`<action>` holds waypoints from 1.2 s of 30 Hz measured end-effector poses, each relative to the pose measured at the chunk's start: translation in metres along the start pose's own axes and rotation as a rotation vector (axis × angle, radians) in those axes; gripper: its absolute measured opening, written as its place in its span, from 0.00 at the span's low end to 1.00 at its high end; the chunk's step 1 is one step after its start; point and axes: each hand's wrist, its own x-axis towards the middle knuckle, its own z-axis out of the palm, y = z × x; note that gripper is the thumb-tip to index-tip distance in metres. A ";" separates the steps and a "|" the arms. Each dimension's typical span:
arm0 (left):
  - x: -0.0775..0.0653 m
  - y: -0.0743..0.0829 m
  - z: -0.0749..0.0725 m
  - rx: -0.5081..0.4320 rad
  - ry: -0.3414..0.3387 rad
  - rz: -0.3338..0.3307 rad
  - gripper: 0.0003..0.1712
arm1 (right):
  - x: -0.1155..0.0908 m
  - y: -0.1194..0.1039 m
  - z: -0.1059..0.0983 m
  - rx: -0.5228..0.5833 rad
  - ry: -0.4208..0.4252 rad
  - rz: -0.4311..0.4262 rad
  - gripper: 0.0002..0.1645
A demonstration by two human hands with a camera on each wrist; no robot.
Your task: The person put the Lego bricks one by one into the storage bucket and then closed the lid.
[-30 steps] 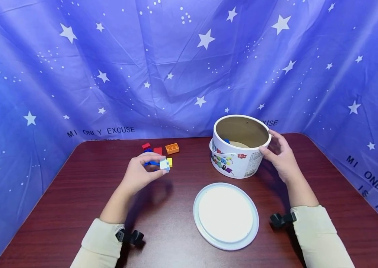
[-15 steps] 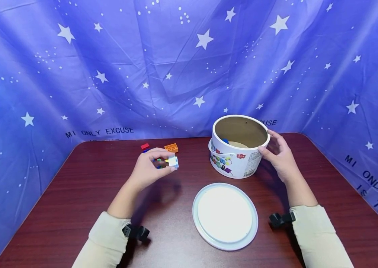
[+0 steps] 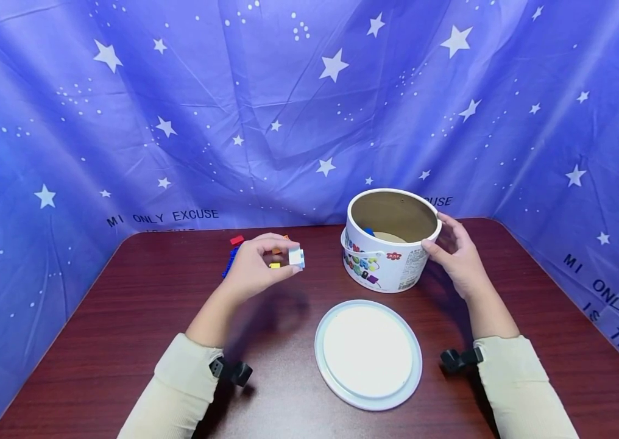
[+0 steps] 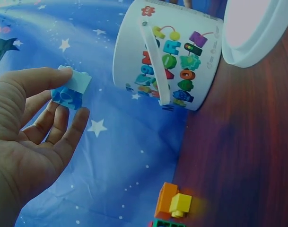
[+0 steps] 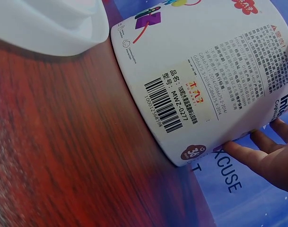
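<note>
White cylindrical bucket (image 3: 381, 268): wall smooth and low in sheen, resembling coated paperboard; interior dull brown. Pale rectangular barcode sticker (image 5: 170, 104): paper-like, matt. White curved handle (image 4: 154, 66): smooth plastic. White round lid (image 3: 367, 350): smooth plastic, brightly reflective. Pale-blue and blue studded block (image 4: 70, 90), yellow studded block (image 4: 182, 203) and orange rectangular block (image 4: 163, 201): hard, smooth plastic. Dark red-brown surface (image 3: 95, 317): wood-grained, polished to a gloss. Violet-blue star-printed curtain (image 3: 205, 122): creased cloth, softly lustrous. Cream sleeves (image 3: 175, 384): matt fabric.
</note>
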 end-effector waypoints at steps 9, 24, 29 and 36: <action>0.014 0.011 0.006 0.010 -0.031 -0.010 0.21 | 0.000 0.000 0.000 -0.003 0.002 0.002 0.41; 0.039 0.029 0.024 -0.034 -0.067 0.032 0.21 | 0.000 0.000 0.000 -0.004 0.003 0.005 0.40; 0.048 0.033 0.028 0.009 -0.076 0.036 0.19 | 0.000 0.000 0.000 0.003 0.003 0.005 0.40; 0.065 0.038 0.032 0.042 -0.089 0.035 0.20 | 0.000 0.000 0.000 -0.004 0.003 0.008 0.41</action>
